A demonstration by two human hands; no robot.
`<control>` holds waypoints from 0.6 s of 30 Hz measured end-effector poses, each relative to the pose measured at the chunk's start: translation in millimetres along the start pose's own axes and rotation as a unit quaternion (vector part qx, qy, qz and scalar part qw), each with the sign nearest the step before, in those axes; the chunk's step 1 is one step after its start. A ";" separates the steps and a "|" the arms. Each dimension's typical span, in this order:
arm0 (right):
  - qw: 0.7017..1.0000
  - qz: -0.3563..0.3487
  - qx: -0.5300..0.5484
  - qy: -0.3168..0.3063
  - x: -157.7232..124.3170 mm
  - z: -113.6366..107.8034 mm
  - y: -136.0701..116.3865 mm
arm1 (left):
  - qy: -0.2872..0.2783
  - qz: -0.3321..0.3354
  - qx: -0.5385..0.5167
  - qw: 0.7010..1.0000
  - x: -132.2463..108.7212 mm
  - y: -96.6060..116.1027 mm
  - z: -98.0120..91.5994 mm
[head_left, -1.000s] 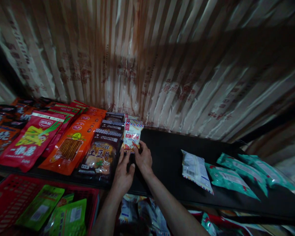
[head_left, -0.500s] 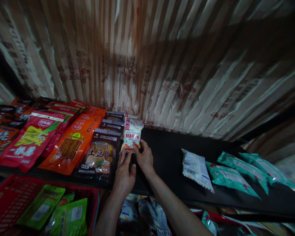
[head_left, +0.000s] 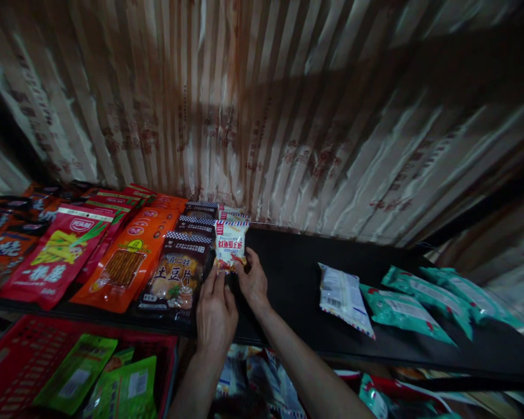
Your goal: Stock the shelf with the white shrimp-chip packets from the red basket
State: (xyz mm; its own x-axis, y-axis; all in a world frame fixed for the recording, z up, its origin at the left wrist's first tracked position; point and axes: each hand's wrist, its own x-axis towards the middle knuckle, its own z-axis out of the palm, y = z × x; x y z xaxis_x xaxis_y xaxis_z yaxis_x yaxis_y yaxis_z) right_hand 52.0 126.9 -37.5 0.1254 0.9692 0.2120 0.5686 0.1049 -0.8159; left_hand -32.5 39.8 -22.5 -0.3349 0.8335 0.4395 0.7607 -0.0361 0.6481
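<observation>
A small white snack bag [head_left: 231, 244] with red lettering and a striped top edge stands nearly upright on the black shelf, between my hands. My right hand [head_left: 253, 282] grips its lower right side, thumb across the front. My left hand [head_left: 217, 311] holds the bottom left corner with its fingertips; part of the grip is hidden by the hand's back. Another white bag [head_left: 233, 214] shows just behind it. Directly to the left are dark potato-chip bags [head_left: 179, 276] in a row.
Orange packs [head_left: 124, 265] and pink packs [head_left: 61, 250] fill the shelf's left. At right lie a white bag [head_left: 344, 297] and several teal bags [head_left: 406, 314]. A red basket [head_left: 21, 349] with green packs stands lower left. Corrugated wrapped sheeting [head_left: 288, 116] rises behind the shelf [head_left: 288, 256].
The snack bag, held in both hands, now faces more squarely forward and sits closer against the bag behind it. My left hand has shifted slightly down. The view has moved a little.
</observation>
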 end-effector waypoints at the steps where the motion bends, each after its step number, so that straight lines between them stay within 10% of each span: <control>1: 1.000 0.005 0.001 -0.003 -0.6 -0.1 -1.4 | 0.021 0.004 -0.007 1.000 1.4 0.4 2.2; 18: 0.999 -0.001 0.054 -0.001 15.6 -20.3 9.7 | -0.019 -0.018 -0.112 0.993 28.8 -0.6 37.5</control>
State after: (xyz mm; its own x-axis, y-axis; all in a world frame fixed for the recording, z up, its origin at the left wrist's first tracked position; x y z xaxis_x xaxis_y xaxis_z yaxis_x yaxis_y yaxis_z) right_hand 76.0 138.6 -31.1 0.1232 0.9691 0.2136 0.4775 0.1308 -0.8689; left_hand -21.8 84.5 -33.5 -0.3359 0.8564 0.3920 0.6038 -0.1237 0.7875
